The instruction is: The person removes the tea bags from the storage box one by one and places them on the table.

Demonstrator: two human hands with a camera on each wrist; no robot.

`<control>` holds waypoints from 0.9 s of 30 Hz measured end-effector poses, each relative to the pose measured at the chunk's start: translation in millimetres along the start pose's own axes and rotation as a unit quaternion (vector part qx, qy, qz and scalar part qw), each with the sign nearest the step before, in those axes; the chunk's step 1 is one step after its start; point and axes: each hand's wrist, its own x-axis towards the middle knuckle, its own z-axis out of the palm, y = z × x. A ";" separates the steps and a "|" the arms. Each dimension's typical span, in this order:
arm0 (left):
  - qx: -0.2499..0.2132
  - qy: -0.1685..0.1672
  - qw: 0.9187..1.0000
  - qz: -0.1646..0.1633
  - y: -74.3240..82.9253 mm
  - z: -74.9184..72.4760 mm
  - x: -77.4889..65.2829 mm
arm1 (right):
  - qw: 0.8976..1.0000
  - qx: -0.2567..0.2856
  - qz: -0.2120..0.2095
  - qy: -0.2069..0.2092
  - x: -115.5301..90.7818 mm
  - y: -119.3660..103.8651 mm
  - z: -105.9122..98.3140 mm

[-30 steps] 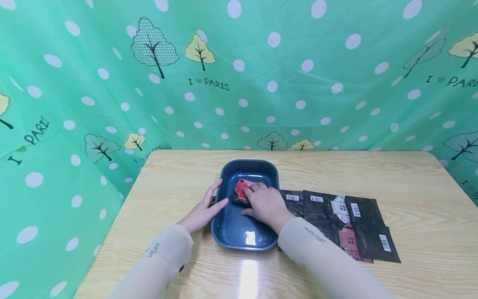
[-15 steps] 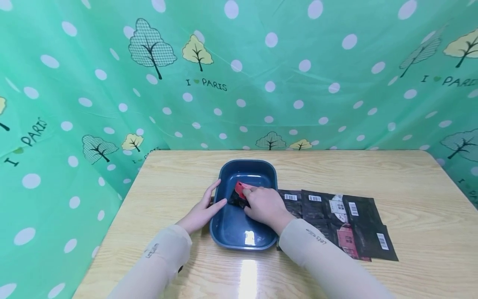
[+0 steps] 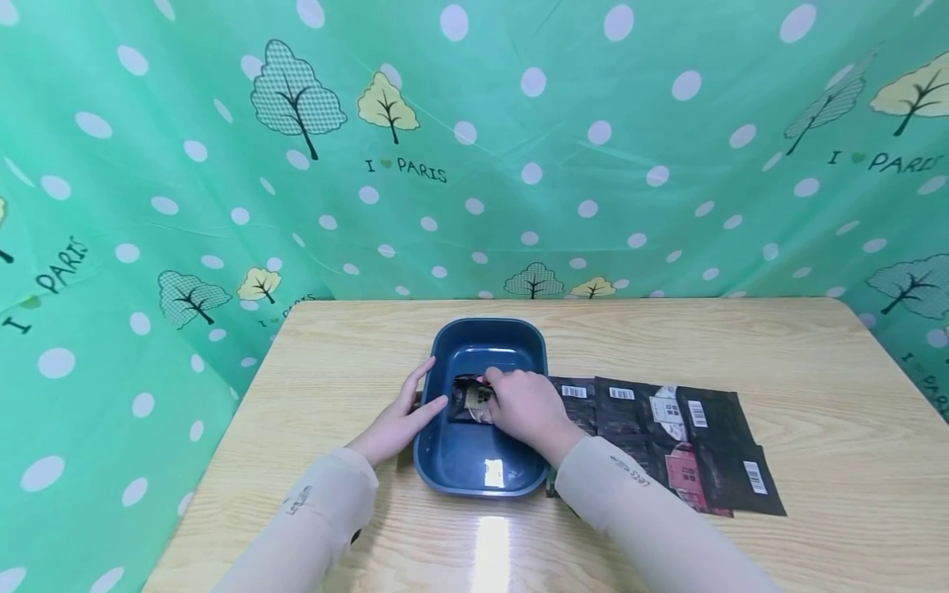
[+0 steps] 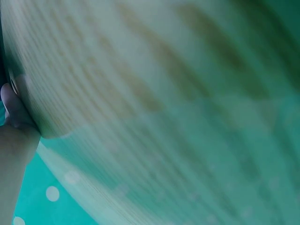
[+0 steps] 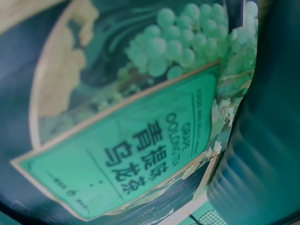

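A dark blue rectangular tub (image 3: pixel 482 473) stands on the table. My left hand (image 3: pixel 389 428) rests at its left side, fingers and thumb extended onto the rim. My right hand (image 3: pixel 530 408) reaches into the tub and pinches a packet with a bit of red (image 3: pixel 480 380) at its fingertips; most of that packet is hidden by the hand. Under it lies a black packet (image 3: pixel 465 405) with a pale label. In the right wrist view, a grape oolong tea packet (image 5: pixel 136 154) with a green label is close to the camera, beside the sleeve (image 5: pixel 262 140).
Several black tea packets (image 3: pixel 619 405) lie overlapping to the tub's right, partly under the right forearm. Some show barcodes, one a red label (image 3: pixel 687 476), another a white label (image 3: pixel 670 412). A green dotted curtain (image 3: pixel 474 165) hangs behind the wooden table (image 3: pixel 356 346).
My right fingers have drawn together on the red-labelled packet in the tub. Its red face has mostly gone from sight, and a pale-labelled black packet now shows. My left hand keeps its place.
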 end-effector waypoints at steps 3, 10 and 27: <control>-0.002 0.000 1.000 0.001 -0.5 0.4 -0.1 | 1.000 0.012 0.006 0.024 -1.2 0.2 0.4; 0.001 -0.001 1.000 0.005 -1.1 0.0 -0.1 | 0.997 0.048 0.006 0.064 -2.4 1.1 1.1; 0.005 -0.004 1.000 0.006 2.1 -1.0 -3.9 | 0.972 0.139 -0.020 0.190 -6.5 6.9 0.1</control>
